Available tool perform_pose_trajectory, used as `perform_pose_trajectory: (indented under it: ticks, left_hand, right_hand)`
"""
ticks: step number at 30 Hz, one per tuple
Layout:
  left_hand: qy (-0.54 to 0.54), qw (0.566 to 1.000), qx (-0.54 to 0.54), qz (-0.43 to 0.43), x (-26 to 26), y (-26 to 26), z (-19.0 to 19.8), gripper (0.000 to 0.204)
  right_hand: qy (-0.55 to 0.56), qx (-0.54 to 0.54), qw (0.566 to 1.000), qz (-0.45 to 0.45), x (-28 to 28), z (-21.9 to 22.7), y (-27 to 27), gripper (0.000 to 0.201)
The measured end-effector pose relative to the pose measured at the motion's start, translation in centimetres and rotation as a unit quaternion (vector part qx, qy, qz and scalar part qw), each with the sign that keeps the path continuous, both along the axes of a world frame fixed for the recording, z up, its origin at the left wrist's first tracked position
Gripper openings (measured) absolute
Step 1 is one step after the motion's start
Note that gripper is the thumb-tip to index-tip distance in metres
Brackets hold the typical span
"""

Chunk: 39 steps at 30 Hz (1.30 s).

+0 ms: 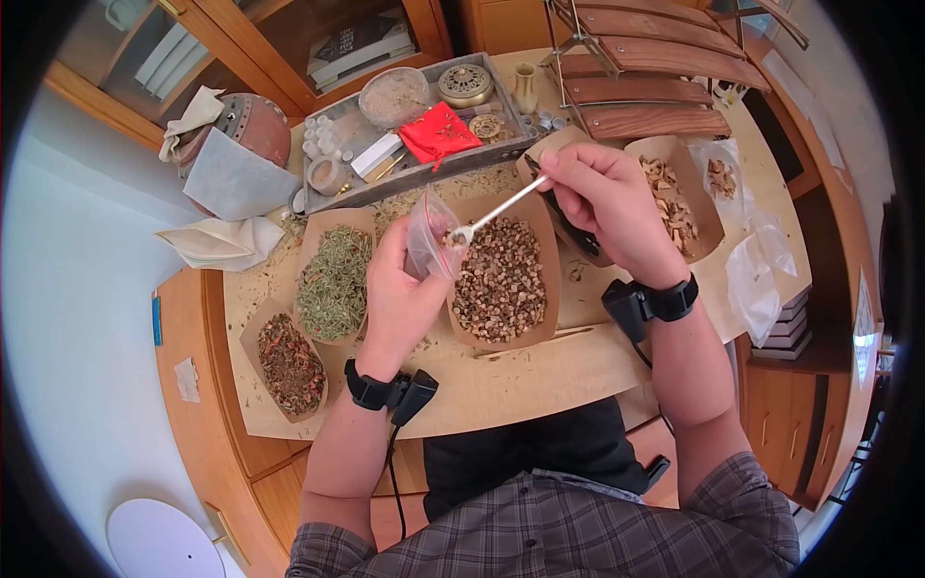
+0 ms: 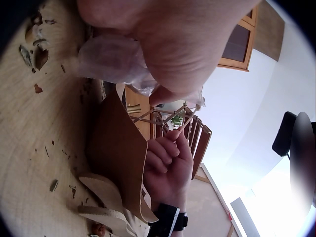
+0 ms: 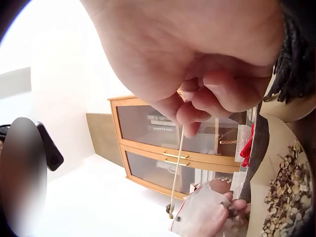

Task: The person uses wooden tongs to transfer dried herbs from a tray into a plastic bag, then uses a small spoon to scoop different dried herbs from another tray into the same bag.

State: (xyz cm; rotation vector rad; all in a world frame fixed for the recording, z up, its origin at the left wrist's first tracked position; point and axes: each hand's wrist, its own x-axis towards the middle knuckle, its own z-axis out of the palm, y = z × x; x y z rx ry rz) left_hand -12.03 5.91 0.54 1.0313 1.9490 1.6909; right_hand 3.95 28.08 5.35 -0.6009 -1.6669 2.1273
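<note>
My left hand (image 1: 400,303) holds a small clear zip bag (image 1: 422,239) by its side, its red-edged mouth tilted up to the right. My right hand (image 1: 612,202) pinches the far end of a long thin spoon (image 1: 507,204), whose small bowl is at the bag's mouth. A few dark bits lie at the bowl in the right wrist view, beside the bag (image 3: 202,207). Below both hands sits a brown paper tray (image 1: 552,289) of chopped brown dried pieces (image 1: 496,289). In the left wrist view my palm hides part of the bag (image 2: 111,59).
Left of the middle tray stand paper trays of dried green herb (image 1: 334,282) and reddish dried flakes (image 1: 289,366). To the right are pale dried slices (image 1: 665,197) and plastic bags (image 1: 756,275). A grey wooden tray (image 1: 405,175) and a slatted wooden rack (image 1: 655,91) stand behind.
</note>
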Motion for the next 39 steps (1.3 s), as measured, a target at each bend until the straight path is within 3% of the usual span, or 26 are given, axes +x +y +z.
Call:
perform_pose_trajectory:
  ticks: [10, 14, 16, 20, 22, 23, 25, 30, 39]
  left_hand:
    - [0.024, 1.0, -0.008, 0.01, 0.0, 0.2, -0.2, 0.039]
    - [0.017, 0.999, -0.033, -0.008, -0.2, -0.1, -0.2, 0.05]
    - [0.043, 0.999, -0.016, 0.006, 0.0, 0.0, 0.1, 0.038]
    - [0.043, 0.999, -0.028, 0.011, -0.2, -0.1, -0.3, 0.039]
    - [0.034, 0.999, -0.016, 0.004, -0.1, -0.1, -0.2, 0.04]
    - [0.034, 0.999, -0.016, 0.003, -0.1, 0.0, -0.3, 0.04]
    - [0.011, 1.0, 0.003, 0.005, 0.0, 0.1, -0.3, 0.04]
    - [0.027, 1.0, -0.003, 0.009, -0.1, 0.1, -0.3, 0.041]
    - [0.031, 0.999, -0.014, 0.011, -0.1, 0.1, -0.3, 0.042]
  right_hand:
    - [0.01, 0.108, 0.992, -0.066, -0.4, -0.3, -0.7, 0.029]
    - [0.02, 0.122, 0.989, -0.086, -0.3, -0.2, -0.9, 0.03]
    - [0.023, 0.096, 0.989, -0.114, -0.1, -0.4, -0.4, 0.029]
    - [0.01, 0.098, 0.988, -0.117, -0.2, -0.8, 0.2, 0.029]
    - [0.007, 0.244, 0.958, -0.15, -0.9, -1.9, -0.1, 0.028]
    - [0.007, 0.245, 0.958, -0.15, -0.8, -1.8, -0.2, 0.028]
    - [-0.066, 0.384, 0.919, -0.063, -0.5, -1.6, -0.5, 0.028]
    - [-0.11, 0.357, 0.927, 0.046, -0.7, -1.2, -1.0, 0.034]
    - [-0.134, 0.285, 0.947, 0.07, -0.7, -1.1, -0.6, 0.037]
